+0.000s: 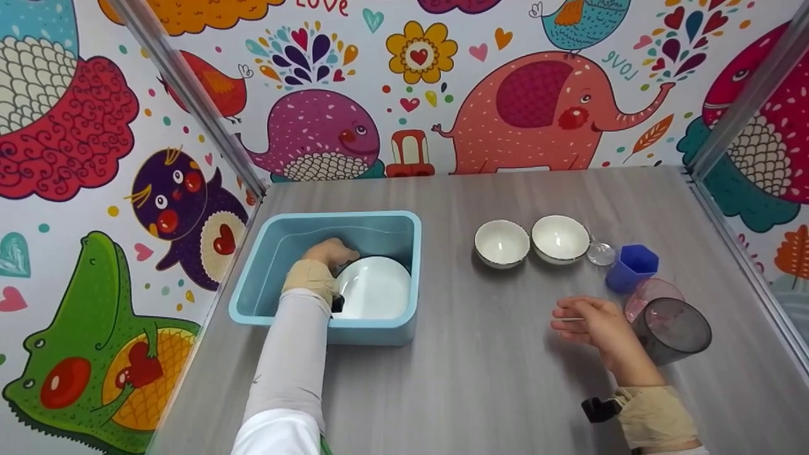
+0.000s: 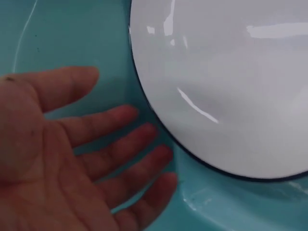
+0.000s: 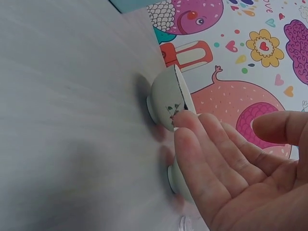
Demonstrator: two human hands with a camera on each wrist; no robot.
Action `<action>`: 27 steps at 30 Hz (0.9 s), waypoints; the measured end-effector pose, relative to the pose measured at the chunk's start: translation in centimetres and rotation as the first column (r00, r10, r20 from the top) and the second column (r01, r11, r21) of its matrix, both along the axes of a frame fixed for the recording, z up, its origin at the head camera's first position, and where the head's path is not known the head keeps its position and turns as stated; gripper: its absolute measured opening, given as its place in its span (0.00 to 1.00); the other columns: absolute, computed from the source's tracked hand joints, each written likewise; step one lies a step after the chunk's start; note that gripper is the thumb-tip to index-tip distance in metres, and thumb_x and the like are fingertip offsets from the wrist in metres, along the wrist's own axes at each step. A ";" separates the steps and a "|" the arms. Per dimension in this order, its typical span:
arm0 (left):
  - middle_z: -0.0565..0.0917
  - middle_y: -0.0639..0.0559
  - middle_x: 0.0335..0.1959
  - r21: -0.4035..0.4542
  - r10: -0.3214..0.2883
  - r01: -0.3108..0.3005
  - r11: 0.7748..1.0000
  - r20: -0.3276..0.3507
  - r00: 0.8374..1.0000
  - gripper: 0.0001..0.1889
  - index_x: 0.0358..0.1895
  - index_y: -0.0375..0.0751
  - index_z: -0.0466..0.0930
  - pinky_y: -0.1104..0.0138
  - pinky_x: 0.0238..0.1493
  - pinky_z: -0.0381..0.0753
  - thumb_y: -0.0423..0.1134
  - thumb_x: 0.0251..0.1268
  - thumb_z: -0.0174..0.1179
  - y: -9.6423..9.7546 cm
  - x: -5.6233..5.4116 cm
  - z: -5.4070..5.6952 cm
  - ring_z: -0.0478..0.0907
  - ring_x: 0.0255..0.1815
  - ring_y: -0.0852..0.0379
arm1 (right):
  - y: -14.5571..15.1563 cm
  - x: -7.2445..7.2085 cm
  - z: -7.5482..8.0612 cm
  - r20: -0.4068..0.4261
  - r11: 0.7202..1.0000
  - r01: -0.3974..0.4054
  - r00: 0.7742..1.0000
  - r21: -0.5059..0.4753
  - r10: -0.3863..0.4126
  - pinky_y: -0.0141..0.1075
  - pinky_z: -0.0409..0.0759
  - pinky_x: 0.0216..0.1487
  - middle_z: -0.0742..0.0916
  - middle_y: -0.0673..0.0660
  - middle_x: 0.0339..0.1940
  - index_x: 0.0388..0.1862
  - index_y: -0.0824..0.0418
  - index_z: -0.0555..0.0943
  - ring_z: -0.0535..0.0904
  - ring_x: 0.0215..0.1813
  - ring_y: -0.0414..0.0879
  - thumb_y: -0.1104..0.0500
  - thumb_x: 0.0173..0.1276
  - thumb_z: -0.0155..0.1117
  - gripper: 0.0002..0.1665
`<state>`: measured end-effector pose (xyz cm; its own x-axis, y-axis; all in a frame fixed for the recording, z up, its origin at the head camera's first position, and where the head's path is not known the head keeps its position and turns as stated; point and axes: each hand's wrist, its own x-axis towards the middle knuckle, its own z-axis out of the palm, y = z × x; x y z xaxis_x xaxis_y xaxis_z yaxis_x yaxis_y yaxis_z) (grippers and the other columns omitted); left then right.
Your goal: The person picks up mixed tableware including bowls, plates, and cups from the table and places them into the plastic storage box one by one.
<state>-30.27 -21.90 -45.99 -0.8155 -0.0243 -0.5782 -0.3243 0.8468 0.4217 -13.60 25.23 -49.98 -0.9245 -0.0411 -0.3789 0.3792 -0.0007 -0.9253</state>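
Note:
Inside the blue plastic basin [image 1: 323, 322] lies a white plate [image 1: 374, 289] with a dark rim. My left hand [image 1: 330, 254] reaches into the basin beside the plate. In the left wrist view, that hand's fingers are spread near the rim of the plate [image 2: 226, 86] and hold nothing. Over the table at the right hovers my right hand [image 1: 597, 328], holding nothing, its fingers extended. Two white bowls, a left bowl [image 1: 502, 245] and a right bowl [image 1: 560, 240], stand beyond it. In the right wrist view the fingers partly cover one bowl [image 3: 166, 96].
Right of the bowls are a clear glass [image 1: 602, 253], a blue hexagonal cup [image 1: 633, 268], a pink transparent cup [image 1: 651, 294] and a dark grey cup [image 1: 675, 332]. Walls with cartoon animals border the grey table [image 1: 468, 379]; metal rails [image 1: 727, 126] run along the corners.

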 end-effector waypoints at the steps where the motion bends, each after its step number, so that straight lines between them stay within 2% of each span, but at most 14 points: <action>1: 0.79 0.35 0.62 0.001 -0.004 0.004 1.000 -0.032 0.999 0.27 0.65 0.28 0.73 0.48 0.66 0.76 0.47 0.74 0.53 -0.1 0.7 0.4 0.78 0.59 0.38 | 0.1 0.0 -0.1 -0.001 1.000 0.001 1.000 0.003 -0.001 0.37 0.88 0.44 0.90 0.51 0.39 0.51 0.65 0.82 0.90 0.41 0.42 0.59 0.82 0.44 0.19; 2: 0.80 0.36 0.60 -0.005 -0.010 0.010 1.000 -0.052 0.999 0.26 0.65 0.29 0.73 0.50 0.65 0.76 0.48 0.75 0.52 0.1 1.2 1.1 0.78 0.59 0.39 | 0.2 -0.1 -0.1 -0.002 1.000 0.001 1.000 0.007 -0.001 0.37 0.88 0.44 0.90 0.50 0.38 0.52 0.65 0.82 0.90 0.41 0.42 0.59 0.82 0.44 0.19; 3: 0.81 0.38 0.54 -0.013 -0.035 0.034 0.999 -0.080 0.996 0.25 0.61 0.29 0.75 0.52 0.62 0.78 0.48 0.76 0.52 0.0 1.3 1.2 0.79 0.54 0.41 | 0.3 -0.2 -0.1 -0.002 1.000 0.003 1.000 0.009 -0.003 0.37 0.88 0.43 0.90 0.50 0.38 0.52 0.65 0.82 0.89 0.41 0.42 0.59 0.82 0.45 0.19; 5: 0.79 0.44 0.38 -0.041 -0.049 0.045 0.998 -0.082 0.995 0.17 0.45 0.33 0.79 0.56 0.50 0.79 0.47 0.75 0.52 0.1 1.0 1.6 0.78 0.41 0.47 | 0.4 -0.2 -0.2 -0.001 1.000 0.000 1.000 0.013 0.000 0.37 0.88 0.43 0.90 0.49 0.38 0.53 0.65 0.82 0.89 0.41 0.42 0.59 0.82 0.45 0.19; 8: 0.67 0.54 0.21 -0.036 -0.040 0.038 0.999 -0.057 0.998 0.17 0.25 0.43 0.69 0.63 0.33 0.72 0.46 0.75 0.52 0.3 0.4 2.2 0.68 0.25 0.56 | 0.5 -0.3 -0.2 0.000 1.000 -0.009 1.000 0.015 0.009 0.36 0.88 0.44 0.89 0.49 0.38 0.54 0.66 0.81 0.89 0.41 0.41 0.59 0.82 0.44 0.19; 10: 0.61 0.56 0.16 -0.007 -0.029 0.028 1.000 -0.053 0.998 0.21 0.20 0.47 0.61 0.64 0.27 0.67 0.46 0.75 0.52 0.5 0.3 2.7 0.62 0.19 0.58 | 0.6 -0.3 0.0 -0.003 1.000 -0.008 1.000 0.016 0.008 0.37 0.88 0.45 0.89 0.49 0.39 0.55 0.67 0.80 0.89 0.41 0.41 0.59 0.82 0.44 0.19; 14: 0.60 0.57 0.14 0.045 -0.035 0.039 0.998 -0.083 0.996 0.24 0.17 0.49 0.60 0.65 0.23 0.62 0.47 0.75 0.52 0.9 0.4 3.3 0.59 0.16 0.59 | 0.6 -0.3 0.2 -0.012 1.000 -0.003 1.000 0.017 0.003 0.37 0.88 0.45 0.89 0.50 0.39 0.56 0.68 0.80 0.89 0.41 0.41 0.59 0.82 0.44 0.19; 18: 0.61 0.58 0.14 0.059 -0.052 0.058 0.997 -0.101 0.993 0.19 0.23 0.46 0.66 0.66 0.22 0.61 0.47 0.76 0.52 1.1 0.8 3.6 0.58 0.15 0.60 | 0.5 -0.2 0.1 -0.005 1.000 -0.009 1.000 0.013 0.009 0.37 0.88 0.46 0.89 0.49 0.39 0.56 0.67 0.79 0.89 0.41 0.41 0.59 0.82 0.44 0.19; 21: 0.67 0.54 0.22 0.045 -0.065 0.071 0.996 -0.111 0.992 0.15 0.41 0.38 0.77 0.65 0.27 0.66 0.48 0.77 0.51 1.4 1.4 3.9 0.62 0.20 0.59 | 0.6 -0.1 0.0 0.000 1.000 -0.012 1.000 0.016 0.012 0.36 0.87 0.46 0.89 0.49 0.39 0.58 0.68 0.79 0.89 0.42 0.40 0.59 0.82 0.44 0.20; 22: 0.72 0.51 0.27 0.040 -0.071 0.076 0.996 -0.115 0.991 0.17 0.50 0.36 0.78 0.65 0.31 0.70 0.48 0.77 0.51 1.5 1.6 4.0 0.66 0.23 0.58 | 0.6 -0.1 0.0 0.000 1.000 -0.011 1.000 0.019 0.011 0.36 0.87 0.46 0.89 0.49 0.39 0.59 0.69 0.78 0.89 0.42 0.40 0.58 0.82 0.44 0.20; 24: 0.79 0.44 0.42 0.035 -0.085 0.090 0.995 -0.126 0.988 0.24 0.65 0.33 0.74 0.61 0.42 0.77 0.48 0.77 0.51 1.7 2.0 4.3 0.74 0.35 0.54 | 0.6 0.0 0.0 -0.001 1.000 -0.009 1.000 0.019 0.009 0.36 0.87 0.46 0.89 0.48 0.38 0.61 0.71 0.76 0.89 0.42 0.40 0.59 0.82 0.43 0.21; 27: 0.76 0.38 0.64 0.043 -0.100 0.106 0.993 -0.133 0.986 0.30 0.72 0.30 0.67 0.55 0.62 0.78 0.48 0.78 0.51 1.9 2.5 4.7 0.76 0.56 0.48 | 0.6 0.1 0.0 -0.005 1.000 -0.003 1.000 -0.002 0.003 0.36 0.87 0.47 0.89 0.48 0.37 0.64 0.76 0.71 0.89 0.41 0.41 0.60 0.82 0.42 0.23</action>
